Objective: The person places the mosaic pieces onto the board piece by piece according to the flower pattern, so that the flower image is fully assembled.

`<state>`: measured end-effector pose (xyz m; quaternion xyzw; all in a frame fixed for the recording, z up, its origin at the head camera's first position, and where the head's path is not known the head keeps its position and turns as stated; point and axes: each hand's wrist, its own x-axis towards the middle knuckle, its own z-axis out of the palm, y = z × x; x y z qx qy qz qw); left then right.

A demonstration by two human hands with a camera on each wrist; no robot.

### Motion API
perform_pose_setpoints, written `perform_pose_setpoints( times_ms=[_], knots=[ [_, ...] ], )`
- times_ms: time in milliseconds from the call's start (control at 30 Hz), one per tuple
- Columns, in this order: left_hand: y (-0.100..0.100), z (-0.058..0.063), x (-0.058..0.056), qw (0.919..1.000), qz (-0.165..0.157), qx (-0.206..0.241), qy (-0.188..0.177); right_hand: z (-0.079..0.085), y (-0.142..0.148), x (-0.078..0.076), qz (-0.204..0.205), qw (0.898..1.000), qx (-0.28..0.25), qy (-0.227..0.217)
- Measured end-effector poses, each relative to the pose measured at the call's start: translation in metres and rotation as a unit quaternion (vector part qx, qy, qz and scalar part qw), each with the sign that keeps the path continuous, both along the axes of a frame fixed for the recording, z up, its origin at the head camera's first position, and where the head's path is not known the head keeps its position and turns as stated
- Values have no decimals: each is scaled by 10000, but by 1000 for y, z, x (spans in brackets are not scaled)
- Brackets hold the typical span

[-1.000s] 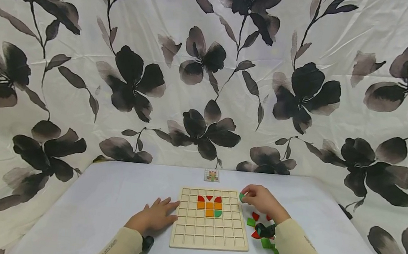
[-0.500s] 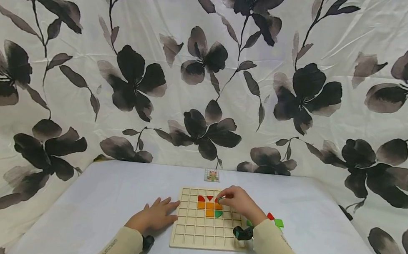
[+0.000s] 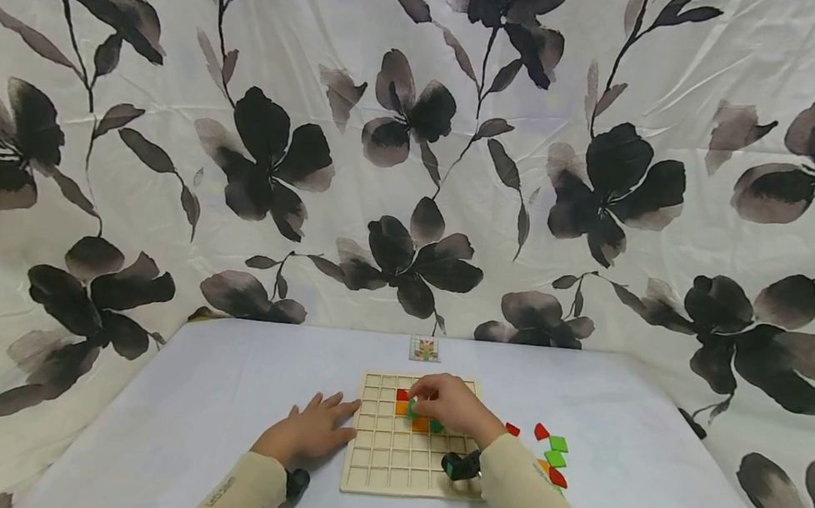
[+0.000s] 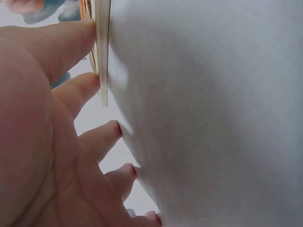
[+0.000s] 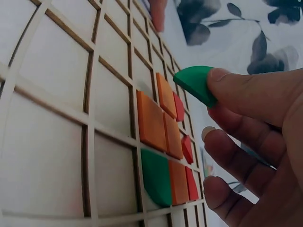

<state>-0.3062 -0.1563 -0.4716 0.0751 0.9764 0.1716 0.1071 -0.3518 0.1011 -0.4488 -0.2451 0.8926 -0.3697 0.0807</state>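
Right hand (image 3: pixel 452 403) pinches a green piece (image 5: pixel 195 81), just swung from 2 o'clock to 12 over the board (image 3: pixel 380 457), so still unplaced; left hand (image 3: pixel 308 430) lies spread at 9.

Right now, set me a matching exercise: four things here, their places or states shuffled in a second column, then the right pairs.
1. Left hand
2. Right hand
3. Small card
4. Loose pieces

A. Beyond the far edge of the board
B. Scattered to the right of the board
C. Pinching a green piece
D. Touching the board's left edge

Pairs: 1-D, 2-C, 3-A, 4-B
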Motion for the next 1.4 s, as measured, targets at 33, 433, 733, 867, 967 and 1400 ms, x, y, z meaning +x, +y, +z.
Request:
perform_pose_setpoints(
  times_ms=[33,433,733,867,967,1400],
  knots=[
    [0,0,-1,10000,-7,-15,15,1,-2,0,8,10000,78,-11],
    [0,1,-2,10000,-30,5,14,5,-20,-7,330,9957,862,56],
    [3,-2,-3,9999,-107,4,55,-2,-26,-5,465,9901,1188,586],
    [2,-1,-3,10000,-83,-27,41,-4,-28,0,388,9856,1370,913],
    [1,0,-4,10000,-63,-31,28,-5,-30,4,315,9817,1535,1085],
    [-1,-3,-3,10000,-10,-21,-26,-9,-33,8,159,9688,1985,1478]
  ],
)
